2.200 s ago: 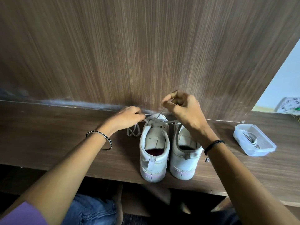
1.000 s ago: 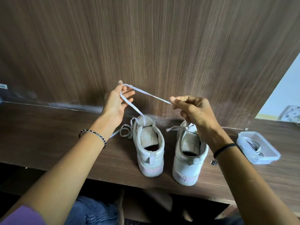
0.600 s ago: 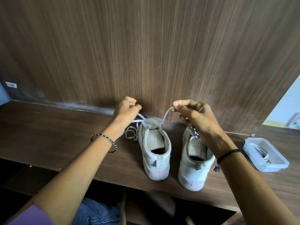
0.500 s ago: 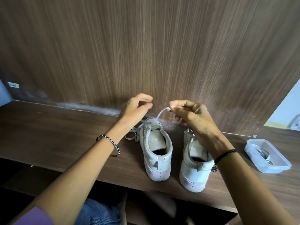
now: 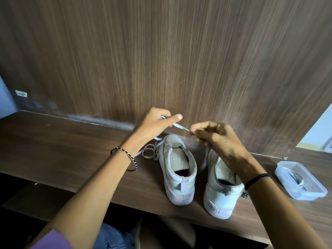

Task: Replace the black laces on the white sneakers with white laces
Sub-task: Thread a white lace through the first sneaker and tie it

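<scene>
Two white sneakers stand heel-toward-me on the brown wooden shelf (image 5: 53, 151): the left sneaker (image 5: 177, 169) and the right sneaker (image 5: 220, 187). A white lace (image 5: 180, 127) stretches above the left sneaker's toe between my two hands. My left hand (image 5: 158, 123) holds one part of it, index finger pointing right. My right hand (image 5: 213, 135) pinches the other part with curled fingers, above the right sneaker's front. More white lace lies looped (image 5: 149, 152) on the shelf left of the left sneaker. Both sneakers' eyelets are hidden by my hands and the viewing angle.
A clear plastic container (image 5: 300, 180) with dark and light laces coiled inside sits on the shelf at the right. A tall wood-grain panel (image 5: 161, 60) rises right behind the sneakers. The shelf's front edge runs just below the heels; my knees are underneath.
The sneakers have been spread apart. My hands stretched the lace high and wide, dropped toward the left sneaker's toe, and now hold a short taut span of lace between them.
</scene>
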The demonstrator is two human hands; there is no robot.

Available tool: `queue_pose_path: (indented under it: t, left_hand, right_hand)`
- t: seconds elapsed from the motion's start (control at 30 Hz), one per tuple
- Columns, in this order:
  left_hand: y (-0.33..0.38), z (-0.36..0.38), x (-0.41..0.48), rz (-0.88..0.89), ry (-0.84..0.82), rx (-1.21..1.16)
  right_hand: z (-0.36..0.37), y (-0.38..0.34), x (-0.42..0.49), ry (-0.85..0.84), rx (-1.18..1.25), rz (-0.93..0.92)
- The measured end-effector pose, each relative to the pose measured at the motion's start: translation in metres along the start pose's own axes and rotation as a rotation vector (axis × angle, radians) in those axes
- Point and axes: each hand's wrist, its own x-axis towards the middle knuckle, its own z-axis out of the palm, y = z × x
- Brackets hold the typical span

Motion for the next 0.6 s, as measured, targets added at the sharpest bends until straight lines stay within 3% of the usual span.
queue_pose_path:
  t: [0.13,0.33,0.47,0.6]
  left_hand:
    - [-0.019,-0.008,0.011,-0.143,0.235,-0.032]
    - [-0.036,-0.02,0.013,-0.295,0.376,0.424]
    - [-0.037,-0.012,0.014,-0.159,0.106,0.428]
    - [-0.021,0.011,0.011,-0.013,-0.171,-0.025]
  right_hand:
    - [-0.004,0.001,-0.005,-0.013,-0.086,0.01]
    - [0.0,0.007,0.004,0.007,-0.237,0.015]
    - [0.004,0.014,0.013,-0.021,-0.283,0.044]
    - [0.021,0.012,0.025,-0.086,-0.177,0.008]
